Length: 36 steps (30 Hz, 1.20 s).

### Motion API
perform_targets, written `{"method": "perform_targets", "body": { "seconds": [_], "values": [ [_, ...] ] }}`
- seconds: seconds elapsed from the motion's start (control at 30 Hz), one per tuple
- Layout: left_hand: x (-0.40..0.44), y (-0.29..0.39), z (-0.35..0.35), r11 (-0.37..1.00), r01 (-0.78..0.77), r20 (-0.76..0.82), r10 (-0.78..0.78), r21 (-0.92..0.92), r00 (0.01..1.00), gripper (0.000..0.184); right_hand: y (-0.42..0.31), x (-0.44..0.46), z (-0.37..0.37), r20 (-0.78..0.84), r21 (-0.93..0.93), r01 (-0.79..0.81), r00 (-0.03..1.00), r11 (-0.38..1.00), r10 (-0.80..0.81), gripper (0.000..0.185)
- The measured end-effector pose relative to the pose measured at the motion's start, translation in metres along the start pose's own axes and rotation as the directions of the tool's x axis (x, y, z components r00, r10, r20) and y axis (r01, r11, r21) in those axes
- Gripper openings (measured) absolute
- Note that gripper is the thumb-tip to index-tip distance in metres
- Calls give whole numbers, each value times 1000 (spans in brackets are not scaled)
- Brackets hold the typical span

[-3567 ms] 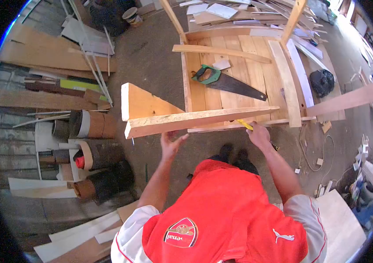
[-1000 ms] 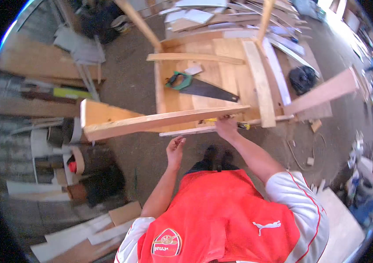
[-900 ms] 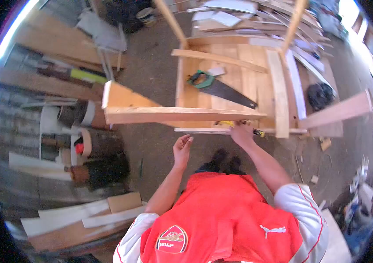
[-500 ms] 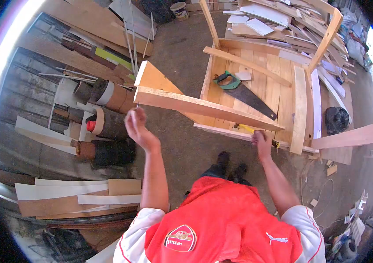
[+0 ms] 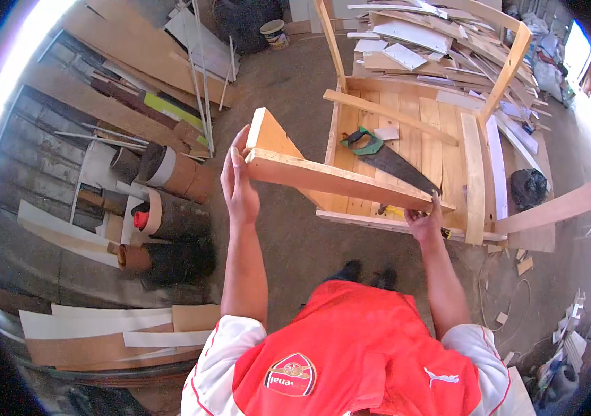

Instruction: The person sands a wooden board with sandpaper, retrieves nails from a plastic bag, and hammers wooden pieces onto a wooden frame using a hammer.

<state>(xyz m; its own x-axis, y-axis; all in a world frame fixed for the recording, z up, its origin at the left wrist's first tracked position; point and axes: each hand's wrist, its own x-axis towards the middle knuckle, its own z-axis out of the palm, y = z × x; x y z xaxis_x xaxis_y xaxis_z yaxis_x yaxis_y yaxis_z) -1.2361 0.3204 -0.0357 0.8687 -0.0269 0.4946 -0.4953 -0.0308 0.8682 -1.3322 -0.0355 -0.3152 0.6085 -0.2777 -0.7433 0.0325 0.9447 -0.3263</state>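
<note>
A long wooden board (image 5: 337, 183) lies between my hands, crossing in front of an upside-down wooden table frame (image 5: 420, 97). My left hand (image 5: 241, 187) is closed around the board's left end, fingers up along the end face. Near its other end my right hand (image 5: 426, 220) grips the same board, with a finger over the top edge. Just behind the left end stands a tapered wooden leg (image 5: 271, 135). A yellow tape measure (image 5: 394, 211) is partly hidden behind the board and my right hand. Inside the frame rests a handsaw (image 5: 401, 166) with a green handle.
A loose wooden strip (image 5: 392, 118) lies across the frame. Behind it are piled offcuts (image 5: 413, 41). Rolls of material (image 5: 170, 222) and leaning sheets (image 5: 101, 326) stand at left. A black bag (image 5: 528, 187) and a cord (image 5: 507, 298) are on the right.
My left hand has moved up from below onto the board's end. My right hand has gone from the tape measure to the board. The board's left end and the leg have shifted right.
</note>
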Motion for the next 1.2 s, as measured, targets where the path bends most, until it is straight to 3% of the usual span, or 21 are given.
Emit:
{"method": "perform_targets", "body": {
  "seconds": [0.23,0.33,0.37,0.47,0.53,0.57,0.6,0.7,0.8,0.87,0.93,1.03,1.2],
  "values": [
    [-4,-9,-5,987,109,26,-106,-118,994,55,-32,-8,-7,106,-20,153,983,988,-150,77],
    [-10,-22,-7,982,116,-19,-120,-150,993,53,-55,-42,4,77,26,208,975,978,-210,77],
    [-14,-30,-10,953,212,-149,-247,-217,957,53,-60,-68,24,29,16,256,966,967,-256,77],
    [-16,-45,-13,966,158,-173,-195,-204,965,52,-75,-82,25,-4,33,370,929,928,-370,76],
    [-17,-39,-8,965,149,-90,-172,-216,981,52,-89,-92,21,-44,11,433,901,901,-432,76],
    [-17,-39,-6,959,178,-132,-210,-221,969,53,-96,-95,18,20,39,438,898,898,-439,78],
    [-18,-38,-3,952,206,-172,-248,-226,954,54,-101,-104,21,-17,44,471,882,881,-471,79],
    [-19,-60,-7,959,130,-218,-188,-253,958,58,-111,-125,26,-64,60,565,825,823,-562,84],
    [-20,-63,-6,970,65,-258,-127,-236,958,60,-121,-145,31,-95,77,606,795,792,-599,87],
    [-16,-66,-16,953,187,-213,-240,-240,947,62,-125,-141,22,-46,31,622,783,783,-620,89],
    [-15,-53,-4,981,156,-334,-185,-113,924,62,-124,-152,30,-78,54,628,778,776,-623,86],
    [-15,-32,7,972,145,-353,-202,-183,914,61,-124,-159,32,-66,95,644,765,759,-641,79],
    [-11,-49,-10,982,123,-258,-158,-145,953,60,-122,-175,37,-74,100,687,727,720,-683,74]
  ]
}}
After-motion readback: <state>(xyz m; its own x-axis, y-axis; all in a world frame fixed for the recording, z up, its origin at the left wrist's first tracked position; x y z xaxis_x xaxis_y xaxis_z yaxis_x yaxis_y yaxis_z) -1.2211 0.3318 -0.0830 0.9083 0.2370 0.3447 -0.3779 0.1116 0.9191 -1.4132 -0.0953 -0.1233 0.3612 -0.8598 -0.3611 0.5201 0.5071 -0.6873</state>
